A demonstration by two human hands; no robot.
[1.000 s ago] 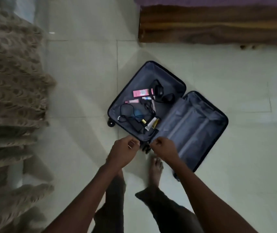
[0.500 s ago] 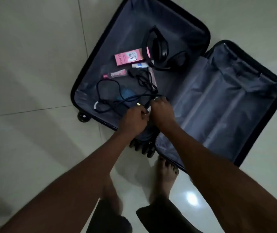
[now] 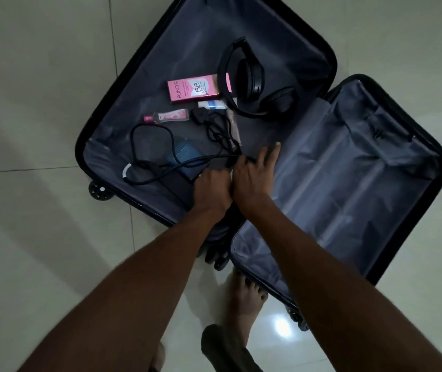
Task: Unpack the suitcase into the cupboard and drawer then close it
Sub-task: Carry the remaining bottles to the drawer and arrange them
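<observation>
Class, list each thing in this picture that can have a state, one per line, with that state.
suitcase: open, lying flat on the floor
headphones: folded, in the suitcase
pink box: closed, lying flat
black cable: loose, tangled
left hand: fingers curled on something dark
right hand: fingers partly extended

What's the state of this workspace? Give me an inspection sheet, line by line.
Surface: pale tiled floor, glossy, with a light reflection.
Job's things: suitcase lies open; the left half holds headphones, pink Pond's box, small white tube, pink-capped bottle, blue object; the right half shows only lining.
Clutter: nothing seen.
Hands: left hand curled in the suitcase's near corner, what it grips hidden; right hand beside it, fingers extended.
Cables: black cable looped across the left half.
Surroundings: person's bare foot beside the suitcase.
</observation>
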